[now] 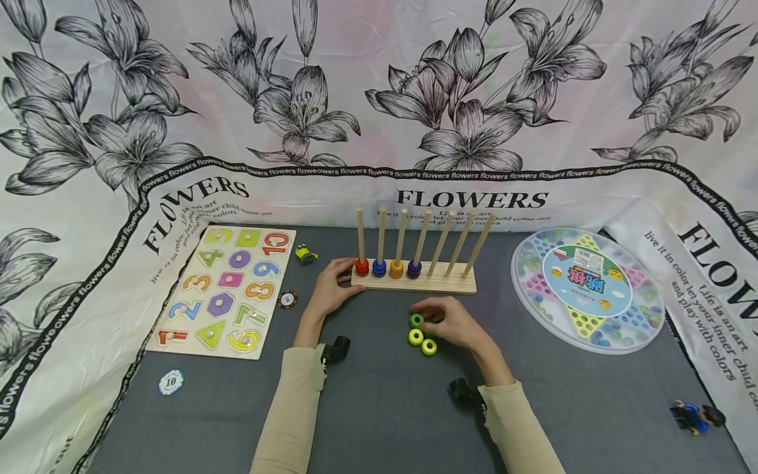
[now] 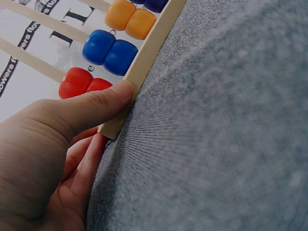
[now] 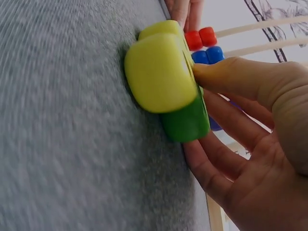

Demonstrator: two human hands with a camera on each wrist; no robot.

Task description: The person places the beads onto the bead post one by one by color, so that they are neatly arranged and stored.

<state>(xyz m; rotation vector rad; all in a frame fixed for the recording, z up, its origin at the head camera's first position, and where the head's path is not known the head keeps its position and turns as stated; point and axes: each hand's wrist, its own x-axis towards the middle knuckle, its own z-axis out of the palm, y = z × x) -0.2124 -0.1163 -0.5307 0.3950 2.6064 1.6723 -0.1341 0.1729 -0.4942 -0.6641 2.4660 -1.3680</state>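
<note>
A wooden peg rack [image 1: 441, 282] with several upright sticks stands near the back of the table. Red beads [image 1: 362, 267], blue beads [image 1: 379, 268], orange beads [image 1: 397, 269] and dark blue beads [image 1: 414, 268] sit low on its left sticks. My left hand [image 1: 333, 286] grips the base's left end, thumb [image 2: 103, 103] on the front face and fingers behind. In front of the rack, my right hand [image 1: 453, 320] pinches a green bead [image 1: 417, 320] between thumb and fingers, low at the cloth. Two yellow-green beads [image 1: 422, 342] lie beside it, nearer me.
On the left lies a number-and-shape puzzle board [image 1: 249, 257], with a small yellow-green toy [image 1: 305, 254], a dark chip [image 1: 287, 299] and a pale chip [image 1: 171, 382] around it. To the right are a round game board [image 1: 527, 283] and a toy figure [image 1: 697, 417].
</note>
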